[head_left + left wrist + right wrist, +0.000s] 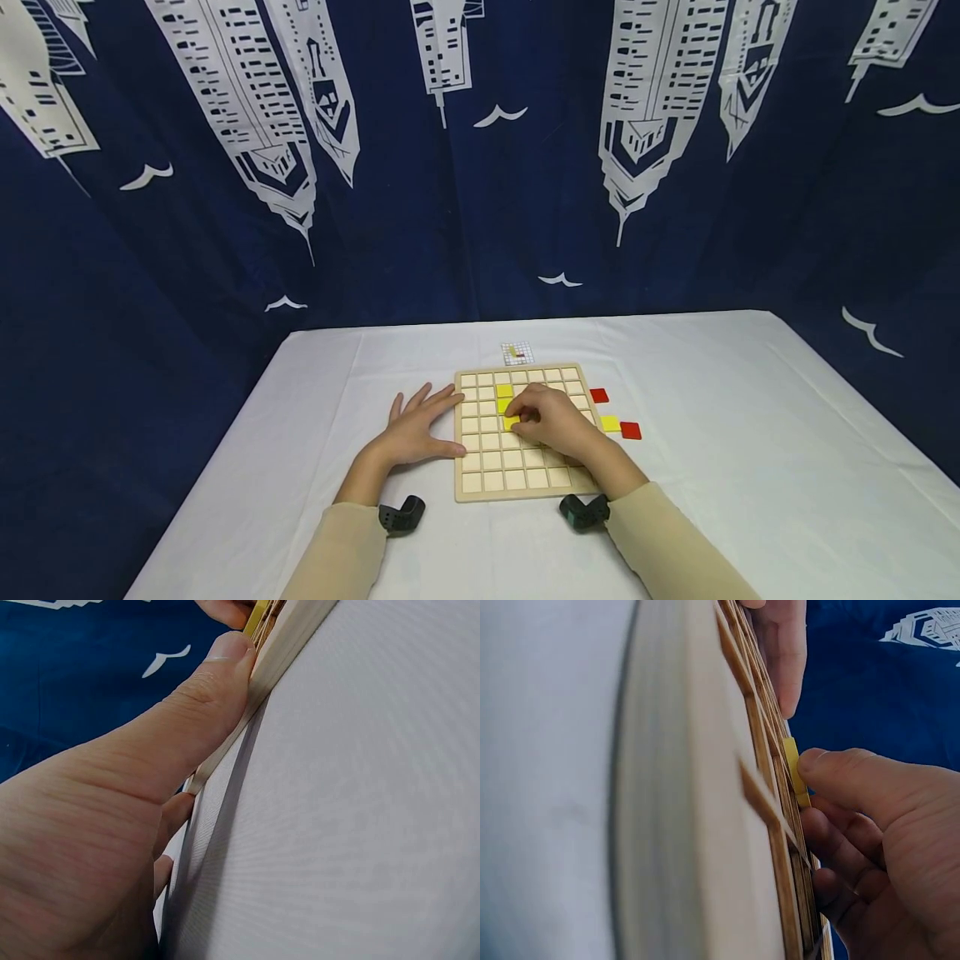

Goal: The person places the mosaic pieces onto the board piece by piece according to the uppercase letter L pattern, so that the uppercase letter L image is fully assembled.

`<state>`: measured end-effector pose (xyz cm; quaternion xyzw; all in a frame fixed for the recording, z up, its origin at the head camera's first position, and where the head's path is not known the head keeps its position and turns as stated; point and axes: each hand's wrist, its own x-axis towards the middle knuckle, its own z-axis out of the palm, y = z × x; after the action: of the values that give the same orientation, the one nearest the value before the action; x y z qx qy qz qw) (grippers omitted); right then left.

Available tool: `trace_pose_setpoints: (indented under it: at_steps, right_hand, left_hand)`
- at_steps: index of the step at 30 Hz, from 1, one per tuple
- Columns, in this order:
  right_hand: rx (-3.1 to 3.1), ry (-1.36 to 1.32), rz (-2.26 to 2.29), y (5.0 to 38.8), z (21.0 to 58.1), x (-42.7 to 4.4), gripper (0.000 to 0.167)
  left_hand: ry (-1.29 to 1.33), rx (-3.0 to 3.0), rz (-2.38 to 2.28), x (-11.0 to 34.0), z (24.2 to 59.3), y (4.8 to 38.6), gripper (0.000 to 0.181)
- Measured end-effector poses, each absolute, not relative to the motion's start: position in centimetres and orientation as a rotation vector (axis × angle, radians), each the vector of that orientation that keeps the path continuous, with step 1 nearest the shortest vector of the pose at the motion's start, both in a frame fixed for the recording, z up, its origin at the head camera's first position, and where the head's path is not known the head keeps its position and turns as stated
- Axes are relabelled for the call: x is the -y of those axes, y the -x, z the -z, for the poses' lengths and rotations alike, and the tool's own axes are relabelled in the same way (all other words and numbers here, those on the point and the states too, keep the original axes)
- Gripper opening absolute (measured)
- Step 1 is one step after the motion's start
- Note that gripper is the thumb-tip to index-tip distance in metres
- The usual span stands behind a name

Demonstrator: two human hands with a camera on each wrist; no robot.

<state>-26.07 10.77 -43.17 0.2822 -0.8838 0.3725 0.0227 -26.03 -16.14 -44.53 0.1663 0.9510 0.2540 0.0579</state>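
A light wooden grid board [517, 495] lies flat on the table. My right hand [557, 422] is over its middle, thumb and curled fingers pinching a yellow square tile [511, 423]. In the right wrist view this tile [798, 774] stands slightly proud of the grid, thumb on its edge. Two more yellow tiles, an upper one [504, 390] and a lower one [503, 406], sit in cells of the same column just beyond. With fingers spread, my left hand [414, 433] rests against the board's left edge; in the left wrist view its thumb [214, 694] touches the rim.
Right of the board lie a red tile [598, 395], a yellow tile [611, 423] and another red tile [631, 431]. Behind the board is a small printed grid card [517, 353]. The white-covered table [750, 400] ends at a dark blue patterned curtain [480, 208].
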Motion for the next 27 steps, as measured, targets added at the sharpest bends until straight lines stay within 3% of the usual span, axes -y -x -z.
trace_pose_setpoints:
  at_steps: [27]
  right_hand:
    - [2.735, -0.817, -1.146, 25.46, 43.00, -10.53, 0.015]
  left_hand:
    - [-0.530, -2.884, -0.770, 16.15, 44.48, 25.96, 0.090]
